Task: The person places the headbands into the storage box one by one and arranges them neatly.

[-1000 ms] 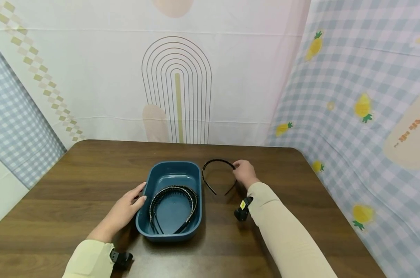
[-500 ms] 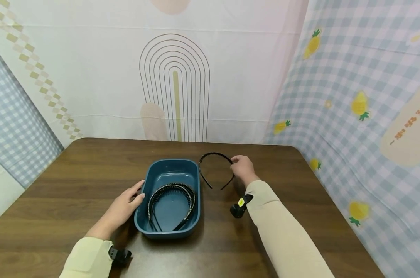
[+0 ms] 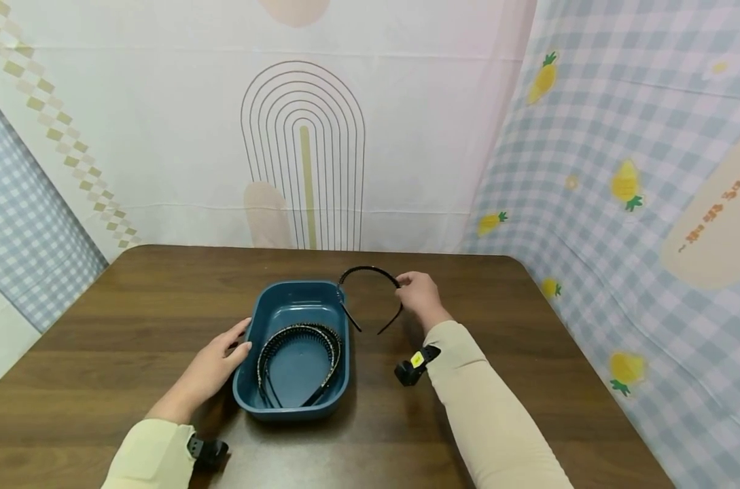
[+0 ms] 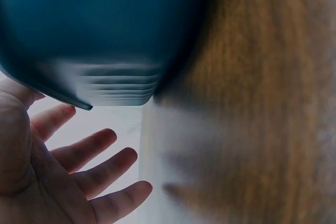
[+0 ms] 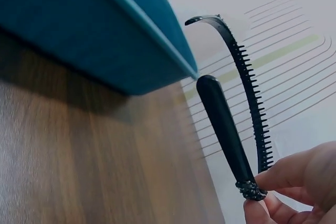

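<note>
A black toothed headband (image 3: 370, 268) is pinched at one side between the thumb and fingers of my right hand (image 3: 421, 295). It is held up just right of the blue basin (image 3: 241, 401), its left side overlapping the basin's rim in the head view. In the right wrist view, its dark smooth end and row of teeth show, with a beaded part at the fingertips. More black headbands (image 3: 308, 329) with sparkly beads lie nested inside the basin. My left hand (image 3: 207, 370) rests at the basin's left rim, its fingers spread in the left wrist view (image 4: 100, 156).
The basin stands on a brown wooden table (image 3: 131, 326). Behind the table hangs a white cloth (image 3: 418, 136) with printed arches, and a blue checked cloth (image 3: 590, 204) with pineapples hangs on the right. Each wrist carries a small black camera (image 3: 415, 367).
My right hand has lifted the headband and brought it left, from beside the basin to its right rim. My left hand has stayed at the basin's left side.
</note>
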Demonstrator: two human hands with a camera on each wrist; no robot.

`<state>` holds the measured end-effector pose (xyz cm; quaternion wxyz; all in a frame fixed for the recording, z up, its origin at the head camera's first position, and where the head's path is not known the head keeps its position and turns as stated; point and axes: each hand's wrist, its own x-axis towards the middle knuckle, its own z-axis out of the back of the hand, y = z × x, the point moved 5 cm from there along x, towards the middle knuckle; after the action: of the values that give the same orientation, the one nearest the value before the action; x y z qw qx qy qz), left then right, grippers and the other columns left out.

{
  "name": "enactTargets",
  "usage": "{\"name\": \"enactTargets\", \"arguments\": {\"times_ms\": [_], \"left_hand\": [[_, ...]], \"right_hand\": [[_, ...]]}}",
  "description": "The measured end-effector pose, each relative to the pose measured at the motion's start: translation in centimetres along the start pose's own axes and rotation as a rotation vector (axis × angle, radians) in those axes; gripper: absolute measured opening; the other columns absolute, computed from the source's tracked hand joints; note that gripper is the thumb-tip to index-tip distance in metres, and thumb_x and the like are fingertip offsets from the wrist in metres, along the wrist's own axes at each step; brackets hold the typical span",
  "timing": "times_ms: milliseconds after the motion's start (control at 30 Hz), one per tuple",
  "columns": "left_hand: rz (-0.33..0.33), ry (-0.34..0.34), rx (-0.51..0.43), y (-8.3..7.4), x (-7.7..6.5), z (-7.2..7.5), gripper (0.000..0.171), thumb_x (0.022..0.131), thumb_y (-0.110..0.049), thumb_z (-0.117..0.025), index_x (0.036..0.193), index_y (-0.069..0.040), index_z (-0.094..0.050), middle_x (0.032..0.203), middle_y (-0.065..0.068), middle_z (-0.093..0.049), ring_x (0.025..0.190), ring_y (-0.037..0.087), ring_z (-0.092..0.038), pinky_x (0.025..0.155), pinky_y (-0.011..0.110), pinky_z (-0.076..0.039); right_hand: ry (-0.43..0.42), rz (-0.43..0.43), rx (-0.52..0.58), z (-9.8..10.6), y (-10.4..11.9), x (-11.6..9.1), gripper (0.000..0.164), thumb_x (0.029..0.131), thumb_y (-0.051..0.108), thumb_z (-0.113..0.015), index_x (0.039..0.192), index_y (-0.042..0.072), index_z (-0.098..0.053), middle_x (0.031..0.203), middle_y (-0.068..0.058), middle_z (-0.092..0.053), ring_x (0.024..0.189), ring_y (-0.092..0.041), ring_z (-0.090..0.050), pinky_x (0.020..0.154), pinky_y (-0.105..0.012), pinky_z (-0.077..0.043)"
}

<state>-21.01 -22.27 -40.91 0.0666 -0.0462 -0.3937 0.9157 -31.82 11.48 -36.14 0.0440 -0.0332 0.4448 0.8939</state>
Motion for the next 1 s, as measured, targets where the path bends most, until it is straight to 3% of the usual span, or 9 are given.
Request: {"name": "enactTargets", "arguments": {"times_ms": [867, 1000], "left_hand": [[-0.035, -0.020, 0.016, 0.0, 0.2, 0.1, 0.058, 0.103, -0.026, -0.045, 0.151, 0.000, -0.026, 0.140, 0.031, -0.044, 0.123, 0.046, -0.049, 0.100, 0.060, -0.039], [-0.039, -0.017, 0.017, 0.0, 0.2, 0.2, 0.058, 0.103, -0.025, -0.045, 0.151, 0.000, -0.026, 0.139, 0.031, -0.044, 0.124, 0.047, -0.048, 0.100, 0.060, -0.039]], "right_hand": [[0.014, 0.050, 0.016, -3.0, 2.5, -2.1, 0.029, 0.092, 0.003, -0.060, 0.119, 0.004, -0.066, 0.119, -0.017, -0.063, 0.108, -0.030, -0.059, 0.084, -0.040, -0.051], [0.014, 0.046, 0.037, -3.4, 2.7, -2.5, 0.028, 0.090, 0.002, -0.060, 0.118, 0.003, -0.066, 0.117, -0.017, -0.063, 0.104, -0.029, -0.060, 0.077, -0.036, -0.053]]}}
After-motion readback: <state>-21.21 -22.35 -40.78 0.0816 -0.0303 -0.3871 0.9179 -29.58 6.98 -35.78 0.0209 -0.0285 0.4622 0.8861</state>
